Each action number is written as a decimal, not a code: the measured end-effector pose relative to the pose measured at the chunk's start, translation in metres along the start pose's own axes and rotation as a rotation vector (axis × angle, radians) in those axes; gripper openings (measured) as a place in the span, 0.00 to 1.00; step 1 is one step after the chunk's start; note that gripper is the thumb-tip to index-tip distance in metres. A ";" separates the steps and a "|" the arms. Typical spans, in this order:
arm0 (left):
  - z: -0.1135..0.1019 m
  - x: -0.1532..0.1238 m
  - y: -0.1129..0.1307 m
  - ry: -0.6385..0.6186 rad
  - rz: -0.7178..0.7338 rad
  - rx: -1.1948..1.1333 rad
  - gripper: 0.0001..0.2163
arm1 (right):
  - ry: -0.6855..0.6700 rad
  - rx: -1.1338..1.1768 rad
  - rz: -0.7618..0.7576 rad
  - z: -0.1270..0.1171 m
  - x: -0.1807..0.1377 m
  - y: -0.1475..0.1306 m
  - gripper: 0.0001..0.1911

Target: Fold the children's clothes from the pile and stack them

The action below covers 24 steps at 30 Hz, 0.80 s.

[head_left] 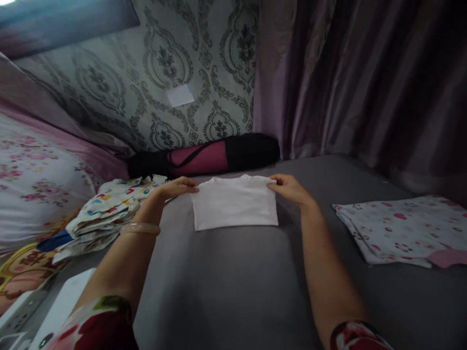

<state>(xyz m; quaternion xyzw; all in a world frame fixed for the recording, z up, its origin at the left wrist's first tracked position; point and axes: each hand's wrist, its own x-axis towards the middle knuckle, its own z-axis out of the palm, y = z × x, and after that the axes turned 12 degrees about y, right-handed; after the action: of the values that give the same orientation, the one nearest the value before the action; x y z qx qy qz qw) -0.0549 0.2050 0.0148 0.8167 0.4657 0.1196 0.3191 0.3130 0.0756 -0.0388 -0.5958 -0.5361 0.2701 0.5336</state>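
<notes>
I have my left hand (178, 186) and right hand (288, 186) pinching the far corners of the folded white shirt (234, 203), flat on the grey bed (237, 282).

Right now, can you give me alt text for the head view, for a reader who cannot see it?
Both hands pinch the far corners of a folded white shirt lying flat on a grey surface: left hand at its left corner, right hand at its right. A stack of printed clothes lies to the left, a folded heart-print cloth to the right.
</notes>
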 end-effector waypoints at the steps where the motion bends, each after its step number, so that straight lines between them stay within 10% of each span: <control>1: -0.004 -0.004 0.006 0.047 0.008 -0.023 0.15 | 0.051 0.040 -0.036 -0.003 -0.001 -0.007 0.13; 5: -0.003 -0.020 0.024 0.346 0.030 -0.042 0.18 | 0.204 0.059 -0.190 -0.012 -0.008 -0.030 0.15; 8: 0.016 -0.034 0.023 0.448 0.077 0.070 0.16 | 0.027 -0.020 -0.170 -0.022 -0.012 -0.027 0.14; 15: 0.080 -0.073 -0.017 0.180 0.250 0.260 0.13 | -0.530 -0.222 0.161 -0.031 -0.016 0.007 0.15; 24: 0.091 -0.092 -0.013 0.102 0.097 0.292 0.15 | -0.451 -0.287 0.160 -0.028 -0.034 0.016 0.17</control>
<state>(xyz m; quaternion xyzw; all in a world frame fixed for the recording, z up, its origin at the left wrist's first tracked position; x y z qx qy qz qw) -0.0682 0.0948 -0.0537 0.8689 0.4535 0.1073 0.1670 0.3337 0.0366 -0.0545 -0.6307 -0.6253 0.3585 0.2875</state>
